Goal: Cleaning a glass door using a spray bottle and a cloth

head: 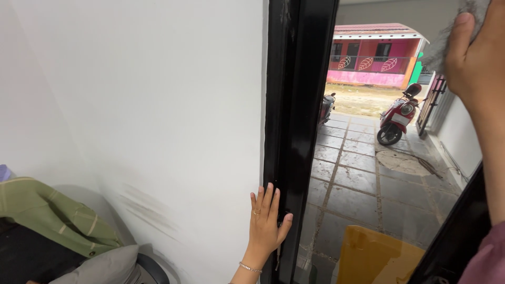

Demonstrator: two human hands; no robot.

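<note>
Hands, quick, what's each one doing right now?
Left hand: open, flat against the black window frame, holding nothing.
Right hand: closed on a grey cloth, pressed to the glass.

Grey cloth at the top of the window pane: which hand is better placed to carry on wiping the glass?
The right hand. It already holds the crumpled grey cloth against the glass pane. The left hand lies flat and empty on the black window frame, low down and off the glass.

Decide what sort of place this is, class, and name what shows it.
Probably a home, at a window facing a yard: a white wall, a black window frame, and outside a paved yard with a parked red scooter.
</note>
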